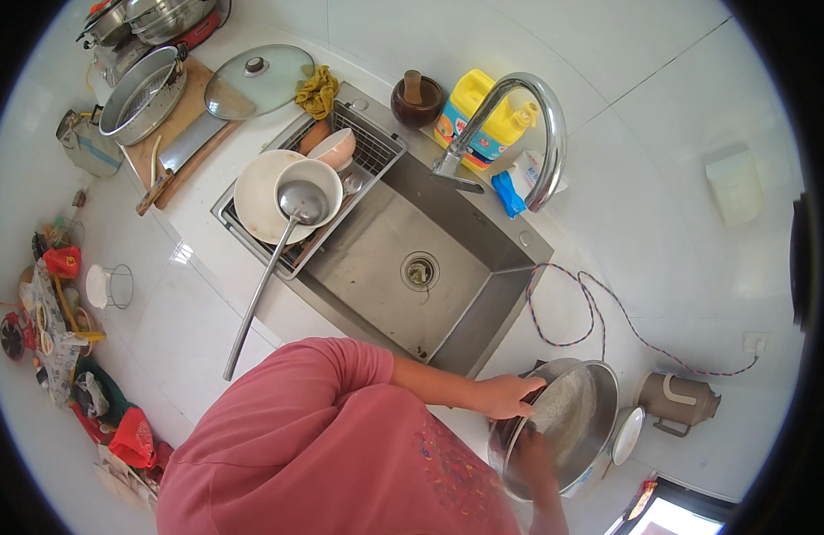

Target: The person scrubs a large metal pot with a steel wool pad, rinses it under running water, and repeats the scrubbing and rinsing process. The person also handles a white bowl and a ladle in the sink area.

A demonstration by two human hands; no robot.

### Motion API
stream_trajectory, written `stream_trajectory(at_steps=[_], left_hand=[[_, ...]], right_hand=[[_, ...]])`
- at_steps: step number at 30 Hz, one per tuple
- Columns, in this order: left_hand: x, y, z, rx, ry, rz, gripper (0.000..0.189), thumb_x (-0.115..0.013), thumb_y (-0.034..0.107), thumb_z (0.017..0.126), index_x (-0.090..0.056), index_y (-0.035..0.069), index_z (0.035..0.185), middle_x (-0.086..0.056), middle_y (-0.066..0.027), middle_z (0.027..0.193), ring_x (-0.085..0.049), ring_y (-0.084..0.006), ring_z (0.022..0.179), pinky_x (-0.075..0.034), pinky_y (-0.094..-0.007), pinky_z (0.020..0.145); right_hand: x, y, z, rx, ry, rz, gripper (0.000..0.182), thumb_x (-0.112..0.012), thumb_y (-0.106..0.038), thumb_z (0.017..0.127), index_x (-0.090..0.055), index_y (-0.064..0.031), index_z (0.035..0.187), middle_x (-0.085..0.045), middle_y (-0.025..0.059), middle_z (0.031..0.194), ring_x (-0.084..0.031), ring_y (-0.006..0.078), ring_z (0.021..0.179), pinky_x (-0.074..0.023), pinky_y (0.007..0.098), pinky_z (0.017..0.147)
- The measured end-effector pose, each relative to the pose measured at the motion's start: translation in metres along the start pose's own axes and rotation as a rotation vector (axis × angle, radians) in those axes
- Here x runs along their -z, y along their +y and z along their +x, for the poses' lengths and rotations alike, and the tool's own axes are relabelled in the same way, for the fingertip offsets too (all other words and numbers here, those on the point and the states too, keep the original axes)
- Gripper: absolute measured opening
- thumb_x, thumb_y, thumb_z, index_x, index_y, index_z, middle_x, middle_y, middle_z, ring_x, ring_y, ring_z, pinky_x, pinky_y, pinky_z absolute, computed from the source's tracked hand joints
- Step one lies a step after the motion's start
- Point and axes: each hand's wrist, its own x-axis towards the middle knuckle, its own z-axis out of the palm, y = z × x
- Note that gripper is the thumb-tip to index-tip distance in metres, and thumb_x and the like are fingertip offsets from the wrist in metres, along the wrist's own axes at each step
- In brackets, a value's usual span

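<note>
A large round metal pot (589, 428) stands tilted on the counter right of the sink, its inside turned toward the right. My left hand (509, 396) grips the pot's near upper rim, with the thumb and fingers around the edge. Lower down, my right hand (537, 461) reaches inside the pot against its wall. Motion blurs that hand, and I cannot tell whether its fingers hold anything. Some dark part of the pot or something behind it shows beside my left hand, mostly hidden.
The steel sink (378, 267) has a chrome faucet (549, 120) above it. A dish rack (298, 267) holds bowls and a long-handled ladle (261, 301) jutting over the counter edge. A cleaver (194, 140) lies on the cutting board (141, 160). A braided cord (592, 314) and thermos jug (679, 401) sit near the pot.
</note>
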Motion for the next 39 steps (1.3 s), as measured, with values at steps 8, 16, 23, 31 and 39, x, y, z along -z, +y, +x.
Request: stream_trajectory(at_steps=[8, 16, 23, 31, 39], left_hand=[[0.015, 0.036, -0.016, 0.151, -0.043, -0.051, 0.062, -0.059, 0.026, 0.087, -0.03, 0.008, 0.139, -0.063, -0.0213, 0.086, -0.063, -0.0295, 0.062, -0.051, -0.039, 0.055], [0.015, 0.039, -0.007, 0.236, -0.059, -0.085, 0.066, -0.061, 0.026, 0.087, -0.03, 0.009, 0.142, -0.063, -0.012, 0.094, -0.057, -0.0162, 0.059, -0.049, -0.031, 0.051], [0.013, 0.042, -0.003, 0.319, -0.077, -0.107, 0.061, -0.058, 0.021, 0.091, -0.03, 0.01, 0.143, -0.061, -0.0066, 0.093, -0.055, -0.0107, 0.063, -0.049, -0.0262, 0.052], [0.011, 0.039, -0.002, 0.31, -0.059, -0.16, 0.061, -0.059, 0.023, 0.091, -0.031, 0.008, 0.143, -0.062, -0.0076, 0.095, -0.056, -0.0117, 0.063, -0.051, -0.027, 0.053], [0.008, 0.037, -0.001, 0.318, -0.073, -0.186, 0.059, -0.057, 0.019, 0.093, -0.029, 0.011, 0.144, -0.061, -0.0039, 0.095, -0.053, -0.0081, 0.065, -0.049, -0.0242, 0.053]], right_hand=[[0.057, 0.007, 0.1, -0.266, 0.324, -0.014, 0.034, -0.06, -0.012, 0.082, -0.053, 0.0032, 0.111, -0.053, 0.0266, 0.109, -0.056, 0.0428, 0.097, -0.0472, 0.0459, 0.083], [0.028, 0.02, 0.002, -0.41, -0.107, 0.105, 0.034, -0.069, -0.022, 0.077, -0.056, -0.0041, 0.103, -0.06, 0.0229, 0.1, -0.059, 0.0424, 0.089, -0.048, 0.0493, 0.076], [0.052, -0.013, 0.084, -0.134, 0.298, 0.08, 0.024, -0.063, -0.02, 0.082, -0.052, -0.0052, 0.097, -0.056, 0.0201, 0.096, -0.061, 0.041, 0.082, -0.0501, 0.0492, 0.07], [0.026, 0.05, 0.006, -0.539, -0.011, 0.038, 0.031, -0.067, -0.028, 0.08, -0.058, -0.0046, 0.099, -0.06, 0.0197, 0.1, -0.059, 0.0389, 0.095, -0.0497, 0.0465, 0.08], [0.04, -0.021, 0.084, -0.114, 0.372, 0.182, 0.031, -0.064, -0.02, 0.079, -0.057, -0.0021, 0.103, -0.057, 0.0189, 0.101, -0.061, 0.0396, 0.082, -0.0507, 0.0485, 0.073]])
